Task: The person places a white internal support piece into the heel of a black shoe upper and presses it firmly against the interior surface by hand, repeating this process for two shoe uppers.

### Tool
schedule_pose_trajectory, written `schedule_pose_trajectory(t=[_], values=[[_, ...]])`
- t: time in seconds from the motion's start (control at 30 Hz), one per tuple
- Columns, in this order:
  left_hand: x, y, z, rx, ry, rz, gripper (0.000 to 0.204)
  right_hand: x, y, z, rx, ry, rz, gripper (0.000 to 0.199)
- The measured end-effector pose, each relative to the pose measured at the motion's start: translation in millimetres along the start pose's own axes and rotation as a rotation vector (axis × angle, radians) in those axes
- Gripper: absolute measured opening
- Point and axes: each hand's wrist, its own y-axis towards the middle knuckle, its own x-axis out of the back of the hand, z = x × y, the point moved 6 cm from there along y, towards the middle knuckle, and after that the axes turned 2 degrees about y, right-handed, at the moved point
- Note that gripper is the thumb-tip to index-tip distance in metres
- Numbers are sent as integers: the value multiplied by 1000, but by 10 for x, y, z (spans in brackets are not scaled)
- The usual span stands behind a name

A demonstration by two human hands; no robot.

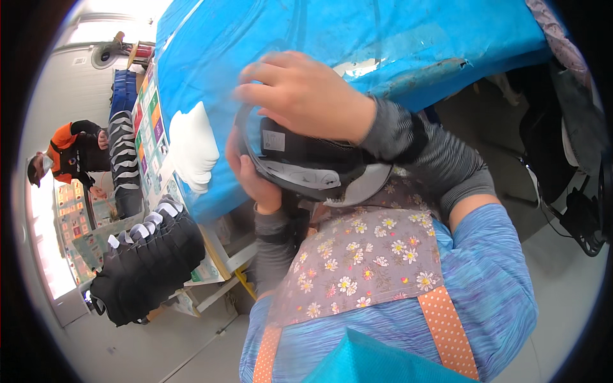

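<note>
A black cap (332, 156) is held up at my chest with its inside showing, a small white label (274, 141) and a pale curved piece (306, 177) in it. My left hand (255, 182) is closed on the cap's near left edge, thumb on the rim. Over the top of the cap lies my right hand (306, 96), its fingers bent round the far rim and slightly blurred; its thumb is hidden. To the left, on the blue-covered table (415, 32), lies a stack of white curved inserts (191, 147).
Stacked black caps with white tabs (150, 262) stand at the table's left end. Farther back is a row of black and grey caps (122, 159), beside a co-worker in orange and black (73, 150). Dark chairs (555, 140) are at right.
</note>
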Motion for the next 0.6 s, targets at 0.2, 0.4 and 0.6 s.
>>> schedule_pose_trajectory(t=[0.2,0.4,0.6], values=[[118,545,-266,-40,317,208,50,-360,311,-442,-80,-106,730,13],[-116,706,-835,125,492,305,58,14,743,-458,-165,-342,800,9],[-216,854,-323,90,637,575,50,51,486,-567,-240,-306,956,18]])
